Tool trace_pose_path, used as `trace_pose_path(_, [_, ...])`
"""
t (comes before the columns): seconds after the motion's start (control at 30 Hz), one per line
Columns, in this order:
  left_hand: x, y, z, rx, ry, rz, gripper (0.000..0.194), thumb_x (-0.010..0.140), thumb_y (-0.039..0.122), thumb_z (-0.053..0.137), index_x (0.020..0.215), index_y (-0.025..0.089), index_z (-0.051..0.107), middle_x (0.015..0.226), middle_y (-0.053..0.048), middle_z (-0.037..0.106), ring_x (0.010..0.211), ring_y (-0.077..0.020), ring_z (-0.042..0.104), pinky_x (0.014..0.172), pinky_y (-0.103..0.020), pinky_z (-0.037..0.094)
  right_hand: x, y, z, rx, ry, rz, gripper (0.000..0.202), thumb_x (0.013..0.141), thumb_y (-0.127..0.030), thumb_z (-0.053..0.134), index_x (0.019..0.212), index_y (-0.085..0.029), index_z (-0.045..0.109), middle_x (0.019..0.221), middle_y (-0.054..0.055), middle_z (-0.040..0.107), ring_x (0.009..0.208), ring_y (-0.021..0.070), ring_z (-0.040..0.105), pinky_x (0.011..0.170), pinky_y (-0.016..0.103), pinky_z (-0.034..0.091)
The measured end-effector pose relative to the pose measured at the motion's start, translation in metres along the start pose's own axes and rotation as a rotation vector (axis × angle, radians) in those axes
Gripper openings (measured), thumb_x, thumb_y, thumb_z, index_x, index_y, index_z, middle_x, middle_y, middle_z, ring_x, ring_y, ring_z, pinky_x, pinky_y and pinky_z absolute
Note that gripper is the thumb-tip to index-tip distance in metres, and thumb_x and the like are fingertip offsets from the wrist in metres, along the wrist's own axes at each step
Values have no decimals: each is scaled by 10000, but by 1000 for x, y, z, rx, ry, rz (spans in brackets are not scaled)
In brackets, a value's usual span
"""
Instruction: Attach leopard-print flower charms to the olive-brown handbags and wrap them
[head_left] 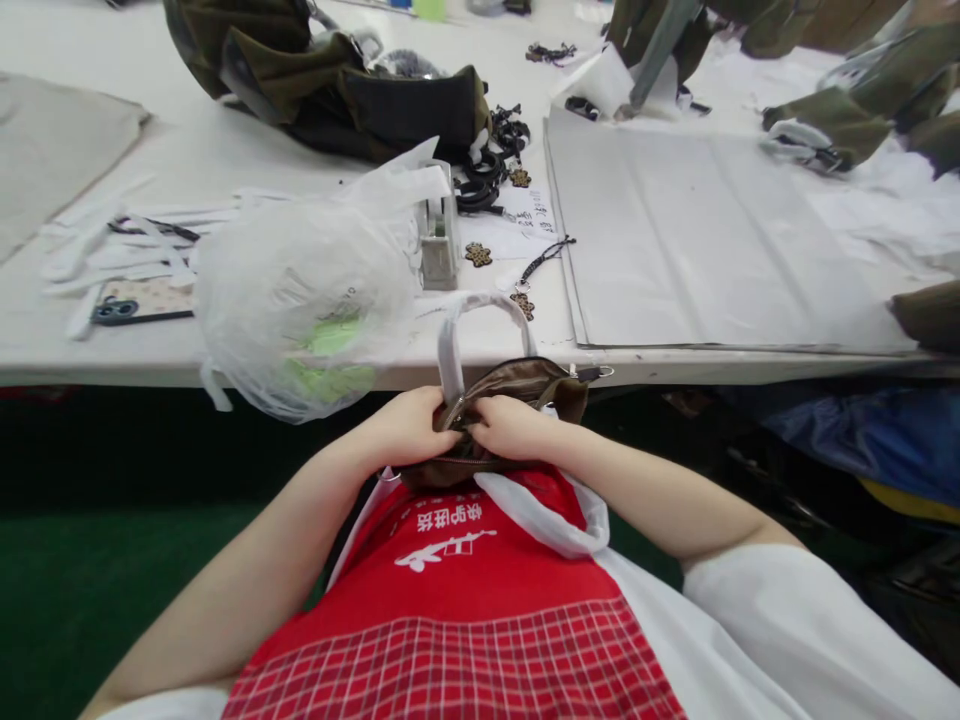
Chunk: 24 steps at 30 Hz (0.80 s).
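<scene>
A small brown bag rests against the red apron at the table's front edge, its zipped top open. White wrapping covers its handles; one loop stands up towards the table and the other lies over the apron. My left hand is closed on the bag's left part, thumb at the opening. From the right, my right hand reaches to the opening, its fingers bent over the rim and fingertips partly inside. Both hands nearly meet at the zip. What lies inside the bag is hidden.
On the white table are a clear plastic bag, a phone, a metal dispenser, a paper stack, black cords with flower charms and a large olive bag. More olive bags lie at the right.
</scene>
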<state>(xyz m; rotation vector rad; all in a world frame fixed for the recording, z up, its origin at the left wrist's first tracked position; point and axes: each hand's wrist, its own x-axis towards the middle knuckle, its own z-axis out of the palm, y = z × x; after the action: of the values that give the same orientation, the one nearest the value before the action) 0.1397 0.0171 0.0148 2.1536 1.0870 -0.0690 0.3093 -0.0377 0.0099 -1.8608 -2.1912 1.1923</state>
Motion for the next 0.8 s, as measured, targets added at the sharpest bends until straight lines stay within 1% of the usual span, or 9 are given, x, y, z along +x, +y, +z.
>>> trace_pose_path(0.07, [-4, 4, 1, -2, 47, -29, 266, 762, 339, 540, 890, 157, 685, 899, -103, 728, 804, -266, 667, 714, -317, 493, 9, 3, 6, 31, 20, -13, 200, 820, -207, 572, 952, -105, 681, 930, 122, 726, 833, 218, 662, 701, 265, 456])
trace_pose_path(0.13, [-4, 5, 4, -103, 105, -62, 278, 811, 315, 475, 899, 158, 687, 903, -94, 729, 836, -253, 668, 745, -311, 495, 13, 5, 12, 87, 51, -1, 163, 823, -230, 587, 880, -121, 693, 856, 93, 730, 779, 199, 664, 660, 249, 446])
trace_pose_path(0.2, [-3, 4, 9, -209, 134, -71, 278, 817, 302, 470, 921, 160, 685, 904, -76, 730, 846, -239, 666, 762, -304, 498, 11, 5, 16, 115, 97, 32, 170, 841, -263, 585, 828, -132, 693, 818, 79, 728, 750, 185, 662, 641, 243, 435])
trace_pose_path(0.27, [-2, 1, 14, -263, 153, -71, 265, 811, 287, 478, 920, 158, 682, 897, -68, 728, 838, -234, 662, 760, -304, 500, 6, 2, 19, 74, 159, 53, 188, 852, -289, 573, 814, -144, 686, 814, 76, 725, 748, 187, 658, 645, 252, 430])
trace_pose_path(0.33, [-2, 0, 18, -291, 158, -59, 247, 809, 264, 477, 907, 157, 677, 898, -68, 724, 840, -232, 659, 760, -305, 497, -1, -3, 19, -15, 220, 69, 190, 857, -300, 553, 842, -153, 673, 833, 83, 725, 768, 201, 659, 667, 271, 432])
trace_pose_path(0.43, [-3, 0, 23, -304, 167, -56, 222, 802, 215, 472, 887, 155, 668, 903, -75, 715, 853, -231, 653, 771, -307, 491, -10, -11, 20, -135, 260, 79, 192, 860, -294, 520, 925, -155, 636, 874, 100, 722, 799, 224, 670, 695, 295, 438])
trace_pose_path(0.63, [-4, -3, 27, -326, 214, -33, 218, 797, 162, 460, 895, 172, 656, 950, -75, 705, 897, -230, 641, 832, -326, 478, -10, -17, 26, -179, 321, 54, 186, 895, -232, 441, 1024, -157, 552, 920, 91, 715, 812, 223, 685, 680, 299, 435])
trace_pose_path(0.7, [-5, -3, 28, -330, 213, -50, 212, 792, 164, 465, 887, 176, 655, 947, -75, 703, 905, -236, 640, 837, -331, 481, -9, -18, 27, -201, 329, 42, 183, 902, -223, 429, 1032, -159, 540, 930, 89, 713, 815, 219, 685, 678, 297, 431])
trace_pose_path(0.8, [-5, -4, 30, -344, 224, -49, 204, 771, 170, 475, 870, 177, 654, 927, -69, 699, 903, -236, 639, 840, -330, 484, -10, -18, 27, -251, 332, 35, 157, 896, -225, 428, 982, -169, 547, 910, 81, 714, 799, 220, 683, 665, 294, 422])
